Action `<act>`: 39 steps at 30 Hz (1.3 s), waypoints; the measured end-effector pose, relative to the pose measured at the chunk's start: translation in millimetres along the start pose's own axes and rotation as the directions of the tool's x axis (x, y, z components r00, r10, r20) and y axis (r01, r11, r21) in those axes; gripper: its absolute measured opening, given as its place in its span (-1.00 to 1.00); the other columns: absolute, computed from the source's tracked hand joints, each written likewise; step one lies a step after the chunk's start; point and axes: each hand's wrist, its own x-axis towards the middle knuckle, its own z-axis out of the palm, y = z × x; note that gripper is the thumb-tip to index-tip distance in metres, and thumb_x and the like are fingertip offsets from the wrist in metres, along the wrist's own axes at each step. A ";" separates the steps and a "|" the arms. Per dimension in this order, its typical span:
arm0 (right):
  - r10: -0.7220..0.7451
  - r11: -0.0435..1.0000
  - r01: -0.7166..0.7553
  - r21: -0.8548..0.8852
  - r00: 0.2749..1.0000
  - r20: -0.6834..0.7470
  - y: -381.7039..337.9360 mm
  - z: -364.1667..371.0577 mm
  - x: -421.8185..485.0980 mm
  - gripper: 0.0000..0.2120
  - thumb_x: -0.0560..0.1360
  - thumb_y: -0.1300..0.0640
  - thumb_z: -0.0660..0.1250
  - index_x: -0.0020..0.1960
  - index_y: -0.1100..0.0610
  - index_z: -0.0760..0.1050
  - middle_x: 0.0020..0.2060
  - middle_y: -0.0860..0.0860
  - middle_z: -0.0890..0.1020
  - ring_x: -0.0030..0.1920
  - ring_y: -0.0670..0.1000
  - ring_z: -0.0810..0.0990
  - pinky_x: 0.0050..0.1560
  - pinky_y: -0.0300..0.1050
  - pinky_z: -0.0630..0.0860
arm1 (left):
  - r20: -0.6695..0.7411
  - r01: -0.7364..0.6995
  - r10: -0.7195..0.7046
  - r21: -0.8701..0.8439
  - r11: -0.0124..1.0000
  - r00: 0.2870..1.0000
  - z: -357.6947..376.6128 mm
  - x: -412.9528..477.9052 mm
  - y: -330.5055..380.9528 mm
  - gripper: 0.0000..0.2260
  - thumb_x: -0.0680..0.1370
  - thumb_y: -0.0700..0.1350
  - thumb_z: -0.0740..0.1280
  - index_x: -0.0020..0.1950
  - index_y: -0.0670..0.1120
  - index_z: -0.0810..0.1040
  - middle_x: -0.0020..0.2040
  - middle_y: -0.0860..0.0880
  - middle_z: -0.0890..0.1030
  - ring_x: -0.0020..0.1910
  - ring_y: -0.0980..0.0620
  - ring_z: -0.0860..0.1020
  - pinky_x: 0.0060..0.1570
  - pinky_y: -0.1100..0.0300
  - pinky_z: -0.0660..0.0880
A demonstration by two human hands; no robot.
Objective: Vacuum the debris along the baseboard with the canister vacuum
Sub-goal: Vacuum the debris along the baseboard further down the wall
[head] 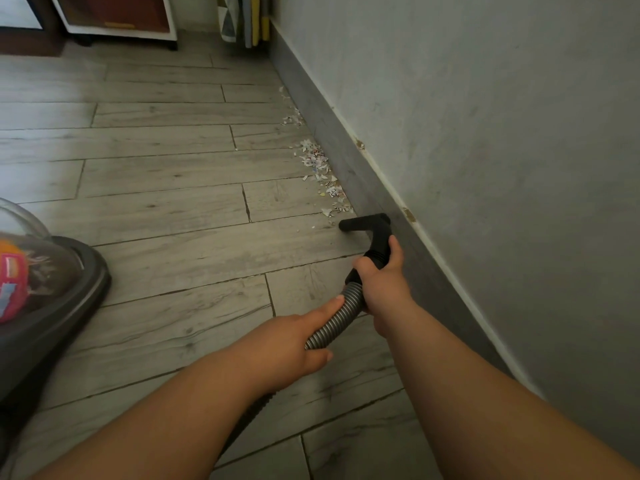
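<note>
Right hand (381, 282) gripped black nozzle (363, 224) at neck; left hand (298, 344) curled round ribbed hose (334, 323) just behind. Nozzle head lay on floor (166, 209) against baseboard (346, 157), just short of paper debris (322, 168) strewn along it. Canister vacuum (52, 296) sat at floor's left edge.

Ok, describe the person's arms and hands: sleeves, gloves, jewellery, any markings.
Both arms are bare as far as the picture shows: no sleeve reaches the left forearm or the right forearm. The left hand and right hand wear no gloves, and no watch, bracelet or ring shows on the wrists or fingers. No tattoos or other markings are visible.
</note>
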 end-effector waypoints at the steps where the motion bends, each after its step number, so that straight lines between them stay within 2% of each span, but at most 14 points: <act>1: -0.005 1.000 0.005 0.002 1.000 0.011 0.2 1.9 -1.2 -0.25 0.54 0.09 0.28 0.51 -0.35 -0.07 0.17 0.06 0.47 0.00 0.18 0.61 -0.01 0.23 0.62 | -0.002 0.005 -0.005 0.000 1.000 1.000 -0.2 -2.6 -1.0 -0.32 0.58 0.14 0.24 0.43 0.47 -0.21 0.24 0.00 0.48 -0.16 0.14 0.46 -0.25 0.43 0.35; 8: -0.014 0.999 0.016 -0.028 0.997 0.069 -7.8 14.8 -10.2 -0.26 0.54 0.11 0.27 0.51 -0.33 -0.05 0.18 0.08 0.48 -0.01 0.16 0.61 -0.04 0.15 0.64 | -0.031 0.027 -0.027 0.005 1.000 0.999 -7.8 -22.8 -4.4 -0.33 0.58 0.14 0.24 0.42 0.46 -0.22 0.13 0.02 0.49 -0.21 0.19 0.46 -0.34 0.45 0.35; 13: -0.005 0.999 0.011 -0.039 0.992 0.128 -13.4 20.5 -16.2 -0.27 0.54 0.11 0.28 0.52 -0.32 -0.03 0.19 0.11 0.48 -0.04 0.14 0.61 -0.17 0.04 0.64 | -0.053 0.034 -0.034 -0.015 0.999 0.998 -11.7 -34.1 -5.8 -0.32 0.57 0.14 0.25 0.40 0.49 -0.20 0.09 0.03 0.50 -0.22 0.20 0.47 -0.35 0.44 0.36; 16: -0.006 0.999 0.013 -0.044 0.987 0.159 -14.5 24.5 -19.2 -0.27 0.53 0.12 0.28 0.52 -0.32 -0.01 0.18 0.10 0.49 -0.02 0.15 0.61 -0.14 0.06 0.65 | -0.061 0.038 -0.039 -0.019 0.999 0.997 -13.9 -42.6 -7.6 -0.32 0.57 0.14 0.25 0.39 0.52 -0.21 0.11 0.03 0.51 -0.19 0.18 0.52 -0.28 0.41 0.45; 19: 0.010 1.000 -0.004 -0.031 0.983 0.186 -13.6 28.9 -21.4 -0.27 0.52 0.12 0.29 0.50 -0.35 0.00 0.17 0.11 0.50 0.00 0.19 0.63 -0.10 0.12 0.66 | -0.053 0.044 -0.045 -0.014 0.999 0.998 -16.4 -49.4 -9.5 -0.32 0.56 0.15 0.26 0.36 0.55 -0.22 0.10 0.02 0.53 -0.16 0.13 0.58 -0.14 0.30 0.56; 23: -0.008 0.996 0.022 -0.089 0.988 0.152 -12.6 31.0 -25.7 -0.26 0.52 0.11 0.28 0.52 -0.33 -0.03 0.22 0.12 0.48 0.00 0.18 0.61 -0.06 0.18 0.64 | -0.025 0.050 -0.051 -0.044 0.998 0.998 -17.1 -51.5 -11.9 -0.32 0.56 0.14 0.27 0.36 0.56 -0.19 0.11 0.03 0.53 -0.19 0.11 0.62 -0.14 0.25 0.60; 28: -0.042 0.985 0.048 -0.167 0.998 0.038 -6.1 11.0 -28.9 -0.27 0.56 0.11 0.25 0.54 -0.27 -0.07 0.25 0.13 0.47 -0.10 0.10 0.57 -0.35 -0.09 0.54 | 0.020 0.048 -0.047 -0.064 0.997 0.999 -7.9 -39.0 -1.6 -0.33 0.57 0.12 0.26 0.38 0.54 -0.17 0.04 0.03 0.52 -0.16 0.06 0.63 -0.07 0.19 0.60; 32: -0.043 0.986 0.033 -0.166 0.997 -0.057 2.7 -15.2 -29.7 -0.27 0.56 0.11 0.24 0.55 -0.27 -0.07 0.24 0.13 0.46 -0.09 0.11 0.56 -0.21 0.01 0.59 | 0.064 0.001 0.002 -0.058 0.998 0.998 5.7 -24.2 15.0 -0.32 0.57 0.12 0.25 0.39 0.51 -0.20 0.14 -0.02 0.50 -0.13 0.05 0.59 -0.01 0.18 0.57; 35: -0.033 0.986 0.022 -0.166 0.998 -0.061 3.7 -26.3 -29.6 -0.27 0.56 0.10 0.25 0.55 -0.27 -0.08 0.21 0.12 0.45 -0.08 0.12 0.56 -0.17 0.04 0.60 | 0.071 -0.027 0.030 -0.048 0.998 0.997 9.8 -19.4 20.4 -0.31 0.57 0.13 0.26 0.40 0.51 -0.21 0.25 -0.04 0.47 -0.11 0.06 0.56 0.04 0.13 0.56; 39: 0.011 0.996 -0.015 -0.085 0.999 -0.048 -1.4 -24.4 -28.1 -0.27 0.55 0.10 0.27 0.53 -0.31 -0.05 0.15 0.09 0.44 -0.03 0.17 0.59 -0.11 0.11 0.63 | 0.048 -0.035 0.037 -0.039 0.999 0.998 2.3 -23.3 20.7 -0.32 0.57 0.13 0.25 0.39 0.52 -0.21 0.15 -0.03 0.50 -0.13 0.08 0.57 0.01 0.17 0.56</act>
